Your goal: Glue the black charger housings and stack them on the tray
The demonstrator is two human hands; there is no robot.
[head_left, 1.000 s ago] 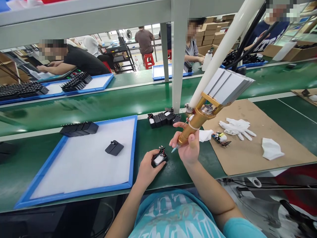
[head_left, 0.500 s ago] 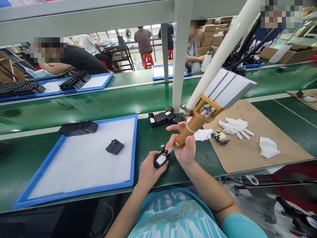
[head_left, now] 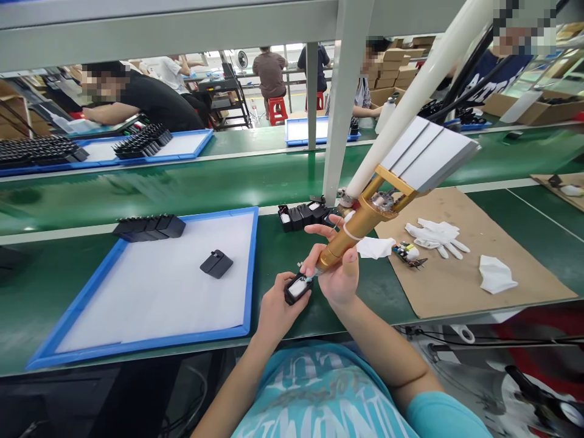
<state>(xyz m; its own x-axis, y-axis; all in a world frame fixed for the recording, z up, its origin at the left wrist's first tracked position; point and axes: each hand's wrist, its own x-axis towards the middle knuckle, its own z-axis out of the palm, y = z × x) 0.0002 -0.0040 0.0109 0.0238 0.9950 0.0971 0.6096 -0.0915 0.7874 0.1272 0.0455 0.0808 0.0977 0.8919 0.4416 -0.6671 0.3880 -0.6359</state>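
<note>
Between its thumb and fingers, my left hand point(head_left: 276, 307) grips a small black plug adapter housing point(head_left: 298, 288) with a white part inside. My right hand point(head_left: 340, 277) is wrapped around the lower end of a gold, tube-shaped handheld tool point(head_left: 349, 234). That tool hangs beside a white pole point(head_left: 424, 85) and has a silver finned block point(head_left: 429, 158) at its upper end. Its tip meets the far end of the housing, where my right index finger partly hides the contact. Several more black housings point(head_left: 301, 216) stand just beyond my hands.
Left of me, a blue-rimmed tray point(head_left: 253, 261) holds a lone black adapter point(head_left: 216, 263) and a row of adapters point(head_left: 149, 227). To the right, cardboard point(head_left: 438, 298) bears a white glove point(head_left: 437, 236), a circuit board point(head_left: 408, 252) and white cloth scraps. A grey post point(head_left: 340, 109) rises ahead; co-workers sit beyond.
The view has shifted slightly, so the surroundings appear a little further right. Both hands keep their grips, and the tool's tip remains at the housing's far end.
</note>
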